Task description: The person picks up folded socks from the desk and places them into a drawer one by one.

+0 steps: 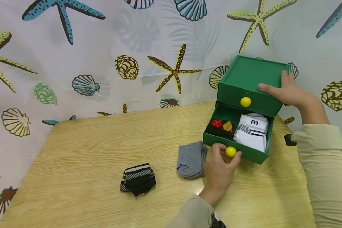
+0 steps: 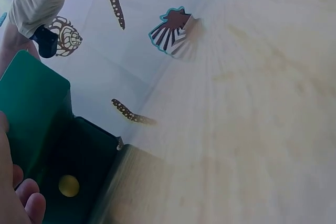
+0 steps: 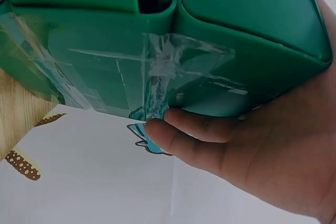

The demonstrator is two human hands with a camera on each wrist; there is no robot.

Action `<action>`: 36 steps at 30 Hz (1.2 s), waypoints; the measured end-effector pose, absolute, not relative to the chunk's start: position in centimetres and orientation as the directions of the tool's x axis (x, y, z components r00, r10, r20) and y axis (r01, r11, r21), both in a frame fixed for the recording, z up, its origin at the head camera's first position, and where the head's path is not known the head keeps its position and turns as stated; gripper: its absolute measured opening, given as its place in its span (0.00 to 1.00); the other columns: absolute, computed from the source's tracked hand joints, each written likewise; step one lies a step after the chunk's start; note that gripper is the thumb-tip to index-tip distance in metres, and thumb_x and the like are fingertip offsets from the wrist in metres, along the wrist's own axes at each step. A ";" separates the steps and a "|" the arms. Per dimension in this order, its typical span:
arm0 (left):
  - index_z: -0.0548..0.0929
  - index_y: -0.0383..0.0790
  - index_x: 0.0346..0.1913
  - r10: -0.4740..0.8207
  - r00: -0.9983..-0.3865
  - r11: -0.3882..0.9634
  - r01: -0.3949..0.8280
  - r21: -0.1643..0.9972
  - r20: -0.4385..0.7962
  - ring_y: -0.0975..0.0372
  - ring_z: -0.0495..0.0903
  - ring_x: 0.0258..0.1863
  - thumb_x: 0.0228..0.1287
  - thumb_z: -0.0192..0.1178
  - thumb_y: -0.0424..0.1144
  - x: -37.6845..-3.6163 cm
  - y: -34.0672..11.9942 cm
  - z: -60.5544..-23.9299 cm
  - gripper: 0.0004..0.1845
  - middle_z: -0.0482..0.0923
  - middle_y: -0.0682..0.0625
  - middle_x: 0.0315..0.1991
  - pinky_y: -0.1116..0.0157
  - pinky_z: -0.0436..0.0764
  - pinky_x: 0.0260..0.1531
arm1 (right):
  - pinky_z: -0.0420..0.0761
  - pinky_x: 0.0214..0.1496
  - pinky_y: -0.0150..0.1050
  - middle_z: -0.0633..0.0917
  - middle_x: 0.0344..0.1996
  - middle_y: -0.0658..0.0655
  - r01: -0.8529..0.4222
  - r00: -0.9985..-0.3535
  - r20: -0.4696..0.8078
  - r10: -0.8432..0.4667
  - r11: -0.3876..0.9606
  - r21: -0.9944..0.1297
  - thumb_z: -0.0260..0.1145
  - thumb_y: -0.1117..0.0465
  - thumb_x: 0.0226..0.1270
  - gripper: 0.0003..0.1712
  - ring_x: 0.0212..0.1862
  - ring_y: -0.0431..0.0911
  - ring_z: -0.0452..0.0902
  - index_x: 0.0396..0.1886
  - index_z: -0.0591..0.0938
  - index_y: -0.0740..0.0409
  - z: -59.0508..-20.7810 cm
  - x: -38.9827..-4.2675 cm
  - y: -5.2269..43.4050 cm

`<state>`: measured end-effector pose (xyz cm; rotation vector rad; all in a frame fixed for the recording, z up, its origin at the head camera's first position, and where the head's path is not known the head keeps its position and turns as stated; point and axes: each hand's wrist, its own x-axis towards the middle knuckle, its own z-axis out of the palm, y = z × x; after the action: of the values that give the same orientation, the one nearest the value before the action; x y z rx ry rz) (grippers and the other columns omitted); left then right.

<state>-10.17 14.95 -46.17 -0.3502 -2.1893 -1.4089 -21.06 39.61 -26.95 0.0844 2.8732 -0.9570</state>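
Note:
A green two-drawer box stands at the table's right, its lower drawer pulled out. My left hand pinches that drawer's round yellow knob between thumb and fingers. Inside lie folded white socks with dark stripes, beside dark socks with red and yellow diamonds. The upper drawer, with its own yellow knob, is closed. My right hand rests on the box's top right edge, thumb on top. In the right wrist view its extended fingers lie along the taped side.
Folded grey socks lie on the wooden table just left of my left hand. Farther left is a folded black-and-white striped pair of socks. A cloth printed with shells and starfish hangs behind the table.

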 end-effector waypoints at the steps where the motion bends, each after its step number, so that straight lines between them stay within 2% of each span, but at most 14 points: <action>1: 0.73 0.46 0.44 -0.060 -0.838 0.434 0.468 0.770 0.543 0.70 0.72 0.20 0.60 0.72 0.53 -10.2 15.0 -46.1 0.22 0.76 0.57 0.26 0.72 0.66 0.20 | 0.64 0.61 0.72 0.14 0.70 0.71 0.091 -0.991 -0.131 0.014 0.795 -0.600 0.49 0.29 0.71 0.67 0.73 0.73 0.18 0.71 0.16 0.67 -26.9 -21.1 39.6; 5: 0.72 0.46 0.42 -0.055 -0.850 0.439 0.450 0.778 0.523 0.68 0.71 0.21 0.60 0.72 0.53 -10.2 15.0 -45.9 0.22 0.75 0.58 0.26 0.71 0.66 0.20 | 0.67 0.60 0.71 0.13 0.70 0.69 0.097 -0.988 -0.153 0.002 0.777 -0.623 0.51 0.30 0.70 0.69 0.74 0.73 0.21 0.69 0.12 0.66 -26.9 -21.2 39.7; 10: 0.71 0.47 0.41 -0.025 -0.884 0.411 0.417 0.810 0.467 0.69 0.70 0.20 0.61 0.70 0.53 -10.3 15.0 -45.4 0.21 0.71 0.61 0.24 0.71 0.67 0.18 | 0.68 0.58 0.71 0.13 0.70 0.71 0.099 -0.986 -0.168 -0.005 0.788 -0.607 0.53 0.30 0.69 0.70 0.74 0.76 0.27 0.69 0.12 0.67 -26.6 -21.3 39.8; 17: 0.68 0.48 0.41 0.031 -0.909 0.352 0.399 0.847 0.415 0.68 0.69 0.18 0.62 0.69 0.50 -10.7 14.8 -44.7 0.20 0.71 0.59 0.22 0.72 0.69 0.17 | 0.73 0.55 0.68 0.18 0.72 0.74 0.094 -0.989 -0.151 0.006 0.805 -0.586 0.54 0.30 0.68 0.71 0.70 0.79 0.42 0.71 0.16 0.69 -26.3 -21.3 39.9; 24: 0.67 0.48 0.41 0.059 -0.933 0.336 0.354 0.873 0.356 0.67 0.71 0.19 0.63 0.68 0.49 -11.0 14.9 -44.2 0.19 0.72 0.57 0.23 0.70 0.72 0.18 | 0.74 0.55 0.67 0.18 0.72 0.75 0.104 -0.987 -0.159 0.014 0.810 -0.577 0.53 0.30 0.69 0.70 0.70 0.79 0.43 0.71 0.16 0.70 -26.5 -21.3 40.0; 31: 0.66 0.48 0.41 0.051 -0.932 0.354 0.352 0.866 0.358 0.67 0.72 0.18 0.63 0.68 0.49 -11.6 15.3 -44.0 0.20 0.73 0.57 0.23 0.70 0.72 0.18 | 0.74 0.55 0.68 0.25 0.73 0.78 0.096 -0.990 -0.137 0.019 0.807 -0.582 0.54 0.30 0.69 0.70 0.67 0.78 0.48 0.72 0.19 0.71 -26.7 -21.3 39.9; 36: 0.67 0.47 0.40 0.021 -0.924 0.369 0.362 0.856 0.381 0.69 0.71 0.18 0.62 0.68 0.49 -12.0 15.8 -44.1 0.19 0.74 0.59 0.21 0.70 0.71 0.18 | 0.73 0.56 0.68 0.21 0.72 0.76 0.103 -0.989 -0.146 0.020 0.805 -0.584 0.53 0.29 0.68 0.70 0.69 0.79 0.45 0.72 0.18 0.70 -26.7 -21.3 39.7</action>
<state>-12.01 15.79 -44.12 -0.3374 -2.3285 -1.5738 -21.30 39.65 -26.68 0.0980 2.8576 -0.9353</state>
